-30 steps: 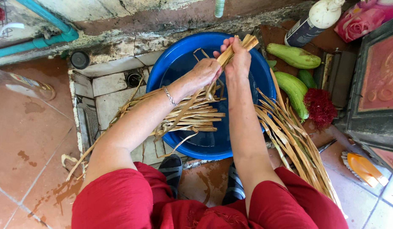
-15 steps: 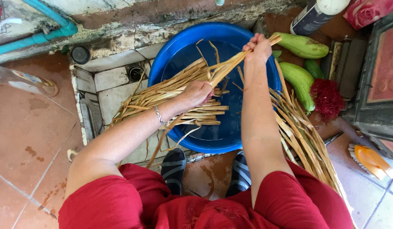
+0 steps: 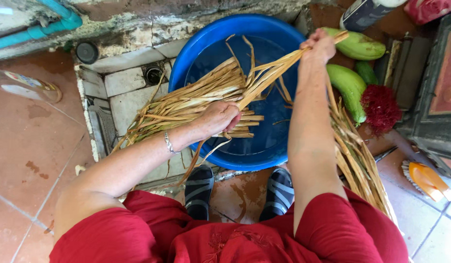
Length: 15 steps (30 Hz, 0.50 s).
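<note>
Bundle of dried, tan leaf strips [image 3: 201,100], fanned across a blue plastic basin [image 3: 284,151] that stood on the tiled floor [image 3: 30,146] against a rough wall. Right hand [image 3: 319,45], fingers closed around the gathered end of the strips, was raised over the basin's far right rim. Left hand [image 3: 218,118], fingers curled around the strips near the bundle's middle, sat above the basin's near left side; a thin bracelet [image 3: 169,143] circled that wrist. The loose ends spread leftward past the rim, over a small tiled drain recess [image 3: 133,83]. A second heap of strips [image 3: 359,160] lay on the floor to the right of the basin. Beyond it: green gourds [image 3: 349,85], possibly cucumbers, and a red tufted flower head [image 3: 380,107].
</note>
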### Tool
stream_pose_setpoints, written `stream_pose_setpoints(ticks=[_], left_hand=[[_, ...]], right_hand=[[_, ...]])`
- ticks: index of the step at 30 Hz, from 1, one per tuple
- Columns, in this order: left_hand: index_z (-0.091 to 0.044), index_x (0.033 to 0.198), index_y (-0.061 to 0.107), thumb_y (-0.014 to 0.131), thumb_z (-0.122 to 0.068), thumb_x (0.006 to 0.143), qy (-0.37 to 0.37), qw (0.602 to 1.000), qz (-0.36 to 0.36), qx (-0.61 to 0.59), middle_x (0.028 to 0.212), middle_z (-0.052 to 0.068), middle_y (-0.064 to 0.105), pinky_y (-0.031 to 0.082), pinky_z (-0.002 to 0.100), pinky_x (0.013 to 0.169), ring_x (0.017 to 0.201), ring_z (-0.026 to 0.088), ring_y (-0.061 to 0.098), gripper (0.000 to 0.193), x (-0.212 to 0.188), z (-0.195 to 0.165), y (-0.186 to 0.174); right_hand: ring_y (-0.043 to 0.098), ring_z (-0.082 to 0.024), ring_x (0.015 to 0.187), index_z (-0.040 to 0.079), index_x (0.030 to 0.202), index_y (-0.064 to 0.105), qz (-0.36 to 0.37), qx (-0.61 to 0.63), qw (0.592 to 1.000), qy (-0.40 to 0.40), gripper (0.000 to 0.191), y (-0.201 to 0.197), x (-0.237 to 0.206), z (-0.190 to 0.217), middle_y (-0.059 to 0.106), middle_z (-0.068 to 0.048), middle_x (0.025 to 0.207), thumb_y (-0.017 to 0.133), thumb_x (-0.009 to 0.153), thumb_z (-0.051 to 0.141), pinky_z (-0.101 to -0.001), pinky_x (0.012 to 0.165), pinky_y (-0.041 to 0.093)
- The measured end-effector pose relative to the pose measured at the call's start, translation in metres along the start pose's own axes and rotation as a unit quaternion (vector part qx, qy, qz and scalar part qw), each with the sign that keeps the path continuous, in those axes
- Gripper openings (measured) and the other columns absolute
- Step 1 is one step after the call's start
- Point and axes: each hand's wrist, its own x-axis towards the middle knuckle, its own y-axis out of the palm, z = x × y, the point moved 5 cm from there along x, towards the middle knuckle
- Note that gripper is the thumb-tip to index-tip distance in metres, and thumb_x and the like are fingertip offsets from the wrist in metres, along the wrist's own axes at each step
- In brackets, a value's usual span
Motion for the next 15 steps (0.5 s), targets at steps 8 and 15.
stream_pose_setpoints(ticks=[8, 15], left_hand=[[-0.006, 0.086, 0.064, 0.041, -0.026, 0.102, -0.026, 0.996, 0.020, 0.085, 0.067, 0.002, 0.061, 0.049, 0.028, 0.052, 0.057, 0.009, 0.057, 0.035, -0.050, 0.023, 0.003], [-0.007, 0.084, 0.067, 0.041, -0.031, 0.105, -0.039, 0.980, 0.034, 0.194, 0.065, 0.004, 0.064, 0.049, 0.034, 0.055, 0.057, 0.015, 0.058, 0.041, -0.093, 0.071, -0.020]], right_hand=[[0.036, -0.015, 0.043, -0.002, 0.088, 0.062, -0.094, -0.009, 0.994, -0.061, 0.026, -0.052, 0.013, 0.034, 0.050, -0.007, 0.063, 0.043, 0.098, 0.011, -0.0334, 0.038, 0.034], [0.045, -0.016, 0.044, -0.004, 0.091, 0.063, -0.171, -0.021, 0.976, -0.134, 0.033, -0.097, 0.025, 0.090, 0.056, -0.012, 0.068, 0.040, 0.100, 0.018, -0.0305, 0.037, 0.041]])
